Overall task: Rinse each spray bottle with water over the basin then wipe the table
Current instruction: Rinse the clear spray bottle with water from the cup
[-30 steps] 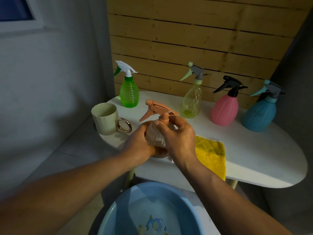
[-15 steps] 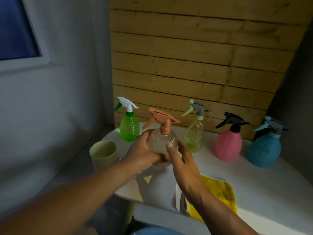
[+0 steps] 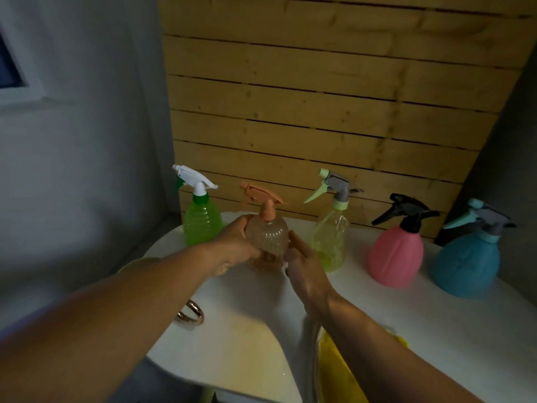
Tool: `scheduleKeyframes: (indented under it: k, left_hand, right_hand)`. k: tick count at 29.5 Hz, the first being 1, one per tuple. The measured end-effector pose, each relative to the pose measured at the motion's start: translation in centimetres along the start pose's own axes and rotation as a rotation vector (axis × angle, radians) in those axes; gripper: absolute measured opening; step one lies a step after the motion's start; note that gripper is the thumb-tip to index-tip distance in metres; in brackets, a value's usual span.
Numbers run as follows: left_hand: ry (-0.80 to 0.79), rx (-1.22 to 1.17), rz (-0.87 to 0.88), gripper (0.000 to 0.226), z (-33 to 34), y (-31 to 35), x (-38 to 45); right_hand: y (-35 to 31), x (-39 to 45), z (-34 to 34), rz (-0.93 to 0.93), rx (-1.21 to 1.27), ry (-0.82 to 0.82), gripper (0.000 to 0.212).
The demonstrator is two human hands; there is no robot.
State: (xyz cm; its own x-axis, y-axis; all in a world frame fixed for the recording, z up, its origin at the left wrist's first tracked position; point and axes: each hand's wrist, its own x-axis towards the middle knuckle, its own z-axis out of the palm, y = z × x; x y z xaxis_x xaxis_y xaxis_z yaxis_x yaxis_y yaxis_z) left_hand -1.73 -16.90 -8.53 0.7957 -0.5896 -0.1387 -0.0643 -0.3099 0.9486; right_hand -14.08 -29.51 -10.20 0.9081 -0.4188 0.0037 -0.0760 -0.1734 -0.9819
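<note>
Home corner: plank wall, white table, window.

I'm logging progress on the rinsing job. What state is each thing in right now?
Orange spray bottle: upright, sprayer on, gripped by left hand; right hand touches its side.
Green spray bottle: standing on table, sprayer on.
Yellow spray bottle: standing, sprayer on.
Pink spray bottle: standing, sprayer on.
Blue spray bottle: standing, sprayer on.
Yellow cloth: lying on table, partly hidden by right arm.
</note>
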Motion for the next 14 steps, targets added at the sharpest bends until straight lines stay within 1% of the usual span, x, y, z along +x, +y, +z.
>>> scheduleKeyframes:
  k: [5, 8, 11, 14]
  left_hand:
    - [-0.027, 0.007, 0.028, 0.105, 0.2, -0.9, 1.6]
    - [-0.033, 0.024, 0.04, 0.1, 0.3, -1.0, 1.8]
    - [-0.04, 0.038, 0.044, 0.09, 0.2, -1.5, 2.2]
    - [-0.048, 0.045, 0.036, 0.094, -0.1, -1.7, 2.5]
  right_hand:
    - [1.3, 1.0, -0.2, -0.006, 0.007, 0.003, 0.041]
    - [1.2, 1.3, 0.1, -0.001, 0.004, 0.032, 0.041]
    - [1.0, 1.2, 0.4, 0.004, 0.02, 0.024, 0.05]
    - [1.3, 1.4, 0.7, -0.008, 0.003, 0.036, 0.046]
